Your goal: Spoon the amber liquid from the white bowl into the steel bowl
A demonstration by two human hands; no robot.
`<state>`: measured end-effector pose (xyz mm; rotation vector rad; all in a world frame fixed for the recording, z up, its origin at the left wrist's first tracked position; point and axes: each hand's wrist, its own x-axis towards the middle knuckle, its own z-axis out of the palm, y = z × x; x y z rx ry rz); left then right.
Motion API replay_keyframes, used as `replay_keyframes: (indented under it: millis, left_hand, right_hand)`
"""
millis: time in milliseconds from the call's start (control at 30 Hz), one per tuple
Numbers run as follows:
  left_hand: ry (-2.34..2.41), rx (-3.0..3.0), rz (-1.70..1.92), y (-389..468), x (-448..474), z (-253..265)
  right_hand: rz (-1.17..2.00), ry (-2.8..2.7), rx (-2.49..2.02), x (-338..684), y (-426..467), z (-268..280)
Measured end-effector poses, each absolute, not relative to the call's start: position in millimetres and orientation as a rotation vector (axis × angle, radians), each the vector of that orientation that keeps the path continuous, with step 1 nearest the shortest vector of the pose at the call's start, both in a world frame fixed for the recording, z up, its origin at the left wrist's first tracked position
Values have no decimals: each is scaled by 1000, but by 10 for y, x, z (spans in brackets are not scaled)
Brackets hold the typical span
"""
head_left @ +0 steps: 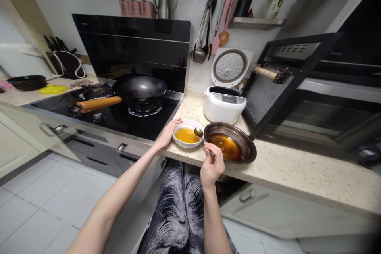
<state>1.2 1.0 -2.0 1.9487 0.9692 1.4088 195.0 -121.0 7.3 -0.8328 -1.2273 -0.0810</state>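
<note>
My left hand (167,135) steadies a white bowl (186,145) by its left side, fingers along the rim. Amber-yellow liquid (186,135) lies in that bowl. In my right hand (213,165) a metal spoon (198,131) is pinched by its handle, its head above the white bowl's right edge. Close beside, to the right, stands a wide metal bowl (250,147) with darker amber liquid (225,146) in it. Both bowls rest near the counter's front edge. Whether the spoon carries liquid I cannot tell.
Behind the bowls is a white rice cooker (224,108), lid raised. A wok (139,87) with a wooden handle sits on the stove (116,124) at left. A black oven (315,107) stands at right on the speckled counter (300,162). Utensils (208,27) hang on the wall.
</note>
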Motion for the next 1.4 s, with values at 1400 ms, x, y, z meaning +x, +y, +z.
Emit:
replay_keyframes:
  millis: [1400]
  left_hand:
    - [981,1944,1395,-17,18,13]
  right_hand:
    - [-376,-1613,-956,2545,-1180,-19]
